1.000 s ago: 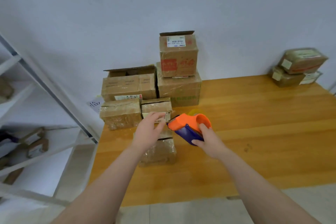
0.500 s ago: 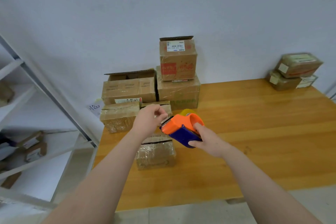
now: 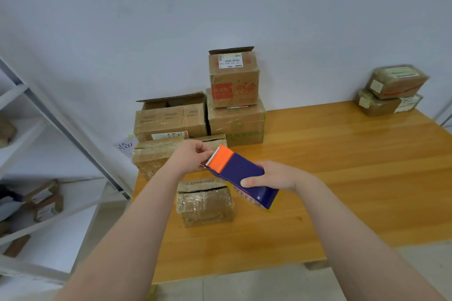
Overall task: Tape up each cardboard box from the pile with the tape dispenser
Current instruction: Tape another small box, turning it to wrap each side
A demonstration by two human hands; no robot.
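Just above the small cardboard box (image 3: 204, 205) on the surface (image 3: 342, 178), the right hand (image 3: 276, 176) grips the tape dispenser (image 3: 241, 175) while the left hand (image 3: 190, 157) pinches its toothed orange end.

I see the pile (image 3: 200, 120) at the back left of the surface (image 3: 342, 166), a lone box (image 3: 204, 205) just before it, two stacked parcels (image 3: 391, 93) back right, shelving (image 3: 61, 127) left

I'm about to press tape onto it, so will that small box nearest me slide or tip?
Probably slides: the small box sits free on a glossy wooden table. Unlikely to tip, being squat. Its wrinkled wrap suggests slick, soft sides.
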